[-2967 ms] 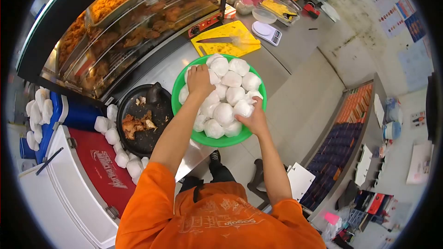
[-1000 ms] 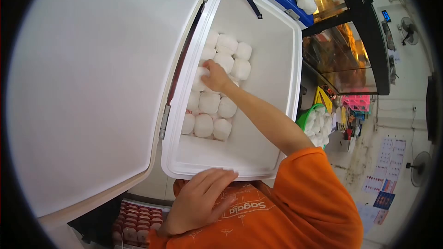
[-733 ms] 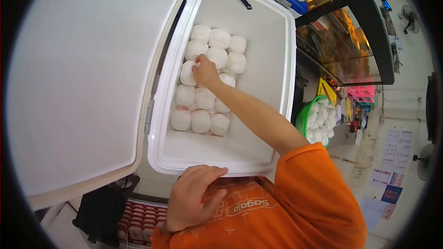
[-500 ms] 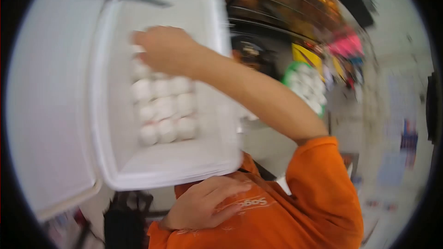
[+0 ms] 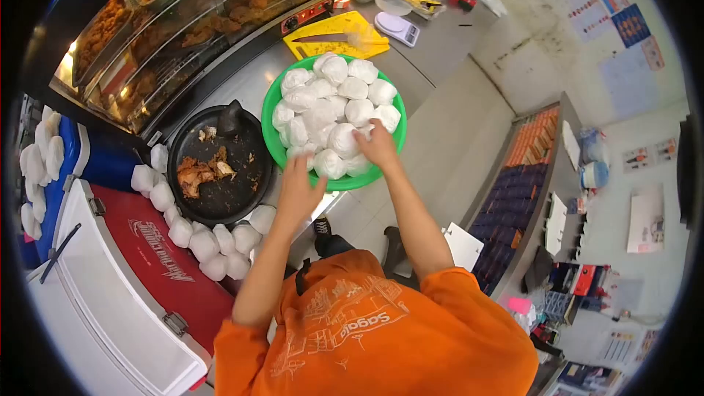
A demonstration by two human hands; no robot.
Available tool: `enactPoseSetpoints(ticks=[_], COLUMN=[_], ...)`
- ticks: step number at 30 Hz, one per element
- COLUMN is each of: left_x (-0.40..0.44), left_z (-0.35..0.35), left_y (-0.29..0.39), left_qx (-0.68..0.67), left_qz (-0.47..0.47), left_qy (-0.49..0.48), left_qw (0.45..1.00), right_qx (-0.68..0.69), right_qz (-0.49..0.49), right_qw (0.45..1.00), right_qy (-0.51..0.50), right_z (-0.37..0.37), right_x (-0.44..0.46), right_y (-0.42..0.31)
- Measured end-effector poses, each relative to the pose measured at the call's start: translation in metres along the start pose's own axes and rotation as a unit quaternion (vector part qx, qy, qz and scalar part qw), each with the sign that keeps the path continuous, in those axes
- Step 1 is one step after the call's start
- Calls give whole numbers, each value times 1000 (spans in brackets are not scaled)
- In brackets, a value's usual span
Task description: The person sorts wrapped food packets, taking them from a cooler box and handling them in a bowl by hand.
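Observation:
A green basin (image 5: 272, 141) holds a heap of white wrapped round bundles (image 5: 320, 115). My left hand (image 5: 299, 192) is at the basin's near-left rim, its fingers stretched up toward the bundles and its thumb apart. My right hand (image 5: 378, 147) reaches over the near-right rim, with its fingertips against a white bundle (image 5: 342, 139) at the front of the heap. Its fingers are loosely spread and not wrapped round anything I can see. More white bundles (image 5: 204, 245) lie in a row round the black stone mortar dish (image 5: 253, 136).
Meat pieces (image 5: 198, 174) and a pestle (image 5: 229, 119) lie in the dish. A knife (image 5: 323, 38) rests on a yellow cutting board (image 5: 301, 51) beside a scale (image 5: 397, 28). A glass food cabinet (image 5: 198, 11) stands behind. At left is a red-and-white cooler box (image 5: 158, 257).
The view has swung from the open white cooler with bundles inside to the green basin. My hand has left the cooler, and the other has left my shirt front; both are now at the basin.

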State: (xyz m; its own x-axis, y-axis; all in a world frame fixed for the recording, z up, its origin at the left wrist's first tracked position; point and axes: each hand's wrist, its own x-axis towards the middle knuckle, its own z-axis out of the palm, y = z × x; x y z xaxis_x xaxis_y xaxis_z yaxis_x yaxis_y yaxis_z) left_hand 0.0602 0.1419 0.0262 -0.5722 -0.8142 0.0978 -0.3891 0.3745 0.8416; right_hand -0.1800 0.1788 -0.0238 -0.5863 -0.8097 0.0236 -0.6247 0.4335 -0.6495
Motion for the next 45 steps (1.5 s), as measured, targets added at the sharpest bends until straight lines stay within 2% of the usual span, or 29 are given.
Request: enactPoseSetpoints(ticks=[1, 2, 3, 6, 9, 10, 13, 14, 15, 17, 19, 21, 22, 24, 26, 27, 28, 29, 30, 31, 32, 34, 35, 37, 40, 41, 42, 43, 45], left_x=[34, 70, 102, 156, 185, 196, 207, 208, 209, 211, 210, 198, 188, 157, 114, 85, 45, 3, -45, -100, -154, -243, -281, -339, -408, -428, -449, -471, -512], left_z=[18, 34, 42, 46, 32, 32, 35, 41, 43, 38, 29, 16, 8, 0, -8, -12, -32, -42, -50, -85, -115, -189, -206, -236, -264, -273, -283, -293, -306], left_y=[-10, -26, -35, -26, -22, -23, -34, -32, -31, -33, -33, -31, -23, -32, -37, -34, -10, -9, -11, 17, 37, 65, 66, 64, 63, 60, 58, 58, 57], left_qx=[73, 124, 176, 256, 239, 257, 291, 297, 303, 294, 282, 268, 221, 57, -58, -82, -77, -106, -201, -277, -361, -443, -443, -518, -579, -588, -559, -554, -545], left_qz=[37, 53, 70, -122, -222, -249, -318, -324, -329, -332, -308, -259, -274, -197, -114, -78, -92, -41, -36, -63, -92, -114, -72, -77, -67, -63, -18, -40, -86], left_qy=[48, 94, 140, 102, 16, 14, 16, 22, 28, 5, -6, -9, 5, 119, 252, 330, 338, 326, 245, 142, 70, -62, -96, -76, -28, -10, 32, 75, 163], left_qw=[996, 986, 972, 953, 945, 934, 902, 898, 894, 896, 909, 928, 936, 972, 959, 937, 933, 939, 948, 948, 926, 887, 889, 849, 812, 807, 829, 828, 818], right_qx=[6, -84, -78, -60, -100, -77, 65, 55, 135, 292, 421, 533, 572, 643, 650, 634, 621, 603, 584, 552, 532, 437, 375, 184, 25, -43, -113, -182, -226], right_qz=[-3, 22, 63, 167, 78, 17, 49, 64, 79, 112, 176, 163, 163, 162, 98, 56, 14, -37, -104, -155, -177, -294, -347, -396, -403, -371, -327, -281, -171], right_qw=[999, 995, 992, 970, 989, 996, 989, 989, 984, 950, 889, 830, 804, 748, 753, 769, 780, 791, 796, 798, 796, 786, 784, 776, 725, 727, 752, 771, 790], right_qy=[-48, -48, -73, -167, -77, -38, -124, -119, -80, -2, -38, -20, -20, -24, -39, -54, -79, -96, -124, -185, -226, -323, -352, -455, -559, -576, -561, -541, -544], right_z=[11, 10, 8, 11, 18, 22, 30, 31, 34, 33, 18, -8, -21, -44, -53, -62, -70, -73, -72, -72, -62, -27, -4, 51, 193, 242, 285, 321, 367], right_x=[9, 3, 11, 23, 15, 9, -3, -3, -1, -1, 0, -11, -16, -26, -36, -43, -52, -60, -72, -87, -108, -158, -185, -240, -287, -295, -303, -310, -323], right_y=[-1, -22, -32, -33, -23, -20, -30, -30, -24, -7, 5, -14, -29, -63, -91, -117, -150, -182, -225, -271, -320, -424, -468, -551, -593, -591, -582, -572, -547])
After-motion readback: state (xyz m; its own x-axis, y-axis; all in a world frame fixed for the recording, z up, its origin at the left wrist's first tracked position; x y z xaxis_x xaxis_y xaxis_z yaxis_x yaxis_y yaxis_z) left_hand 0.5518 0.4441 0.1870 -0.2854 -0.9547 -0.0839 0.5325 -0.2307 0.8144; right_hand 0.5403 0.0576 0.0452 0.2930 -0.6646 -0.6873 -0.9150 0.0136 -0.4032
